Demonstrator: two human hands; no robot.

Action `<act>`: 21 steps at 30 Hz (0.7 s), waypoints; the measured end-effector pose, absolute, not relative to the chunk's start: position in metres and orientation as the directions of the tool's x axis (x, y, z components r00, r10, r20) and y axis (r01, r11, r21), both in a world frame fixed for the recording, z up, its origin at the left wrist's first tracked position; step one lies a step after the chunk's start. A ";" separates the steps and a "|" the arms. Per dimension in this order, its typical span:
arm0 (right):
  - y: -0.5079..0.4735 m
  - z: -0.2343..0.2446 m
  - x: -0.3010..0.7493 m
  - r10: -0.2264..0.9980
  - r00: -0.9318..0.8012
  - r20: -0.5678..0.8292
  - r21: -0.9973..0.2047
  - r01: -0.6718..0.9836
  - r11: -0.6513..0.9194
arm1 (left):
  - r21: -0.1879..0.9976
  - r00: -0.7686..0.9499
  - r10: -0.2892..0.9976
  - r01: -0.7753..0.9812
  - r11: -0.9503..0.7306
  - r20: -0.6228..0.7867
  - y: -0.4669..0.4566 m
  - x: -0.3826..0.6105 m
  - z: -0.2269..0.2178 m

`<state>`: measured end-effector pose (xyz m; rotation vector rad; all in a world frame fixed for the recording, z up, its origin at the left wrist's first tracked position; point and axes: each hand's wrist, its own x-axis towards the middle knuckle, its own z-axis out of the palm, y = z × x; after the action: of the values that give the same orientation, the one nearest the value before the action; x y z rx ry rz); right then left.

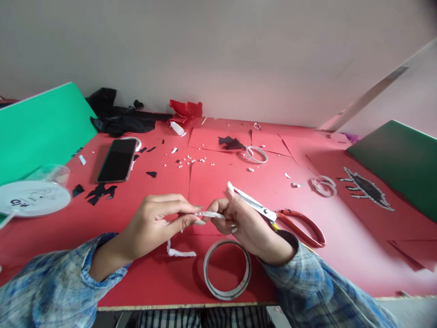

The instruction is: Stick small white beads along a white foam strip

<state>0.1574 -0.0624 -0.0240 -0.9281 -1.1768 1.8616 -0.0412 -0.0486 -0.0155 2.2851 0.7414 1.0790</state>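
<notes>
Between thumb and fingertips, my left hand (153,223) pinches one end of a narrow white strip (212,214). My right hand (247,225) has its fingers curled round the other end, so the strip spans the small gap between both hands. A roll of tape (206,272) lies flat just below them, near the table's front edge. Another crumpled white strip (180,253) rests under my left hand. Scissors with red handles (303,226) lie beside my right hand, which partly hides them and the yellow item beneath.
On the red table (164,282) are a phone (117,160), white beads (191,160), black scraps (100,193), white rings (258,160) and a small white bottle (177,128). A white-edged black cutout (367,189) lies right. Green panels (37,130) stand at both sides; a round fan (32,199) is left.
</notes>
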 end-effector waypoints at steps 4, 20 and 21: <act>-0.065 -0.022 0.159 0.866 -0.455 -0.209 -0.943 -0.141 -0.302 | 0.566 0.555 0.604 0.266 -0.780 0.571 -0.052 -0.041 -0.016; -0.065 -0.018 0.159 0.871 -0.436 -0.224 -0.928 -0.177 -0.327 | 0.611 0.579 0.635 0.276 -0.742 0.511 -0.049 -0.042 -0.016; -0.065 -0.018 0.159 0.875 -0.434 -0.215 -0.929 -0.184 -0.320 | 0.573 0.571 0.631 0.311 -0.758 0.525 -0.049 -0.041 -0.015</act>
<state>0.1594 -0.0646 -0.0182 -0.9829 -1.1577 1.8386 -0.0415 -0.0485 -0.0152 2.3855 0.7596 1.0360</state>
